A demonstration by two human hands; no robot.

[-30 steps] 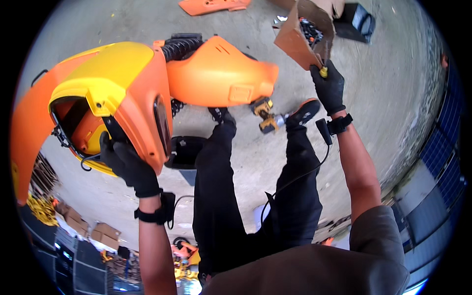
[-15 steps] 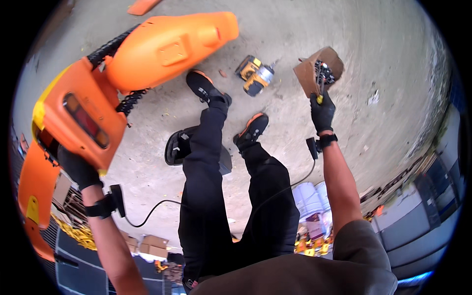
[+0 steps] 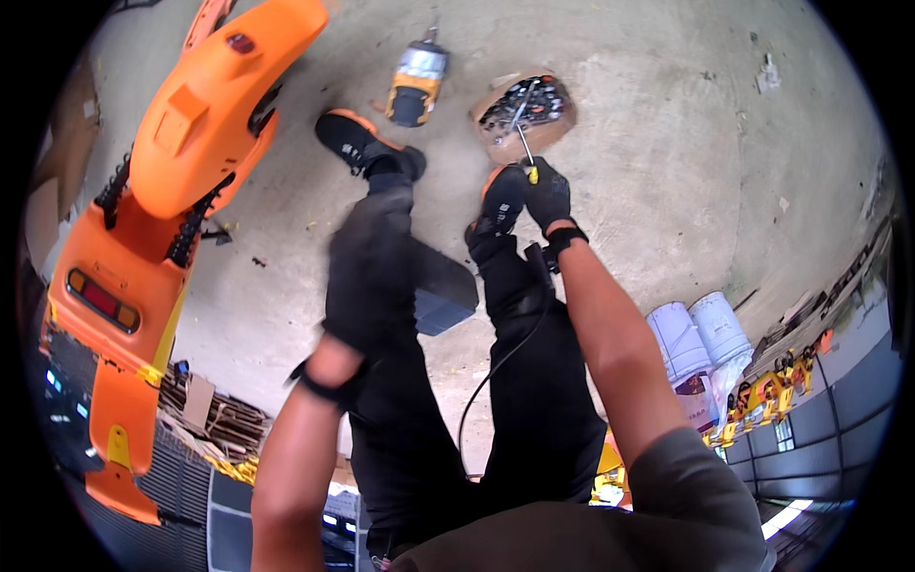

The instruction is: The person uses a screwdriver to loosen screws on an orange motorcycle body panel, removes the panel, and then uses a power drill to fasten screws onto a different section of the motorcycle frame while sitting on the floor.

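My right hand (image 3: pixel 548 194), in a black glove, is closed around a screwdriver (image 3: pixel 526 145) with a yellow handle and a long metal shaft. The shaft points into an open cardboard box (image 3: pixel 503 153) on the floor, which holds many small dark and silver metal parts. My left hand (image 3: pixel 370 253), also black-gloved, is over my left leg; motion blur and the dark trousers hide its fingers. To the left stands an orange machine body (image 3: pixel 112 250) with a tail light, black coil springs and a rounded orange fender (image 3: pixel 191 124). My left hand is apart from it.
A yellow and black cordless power tool (image 3: pixel 416 84) lies on the concrete floor beyond my left shoe. A dark box-shaped case (image 3: pixel 442 291) sits between my legs. White buckets (image 3: pixel 679 341) stand at the right, near several yellow parts (image 3: pixel 767 393). Flattened cardboard (image 3: pixel 198 400) is stacked at the lower left.
My left hand has come off the orange body and moved right, to my left leg. My right hand is nearer my shoes, still holding the screwdriver. The whole view has shifted.
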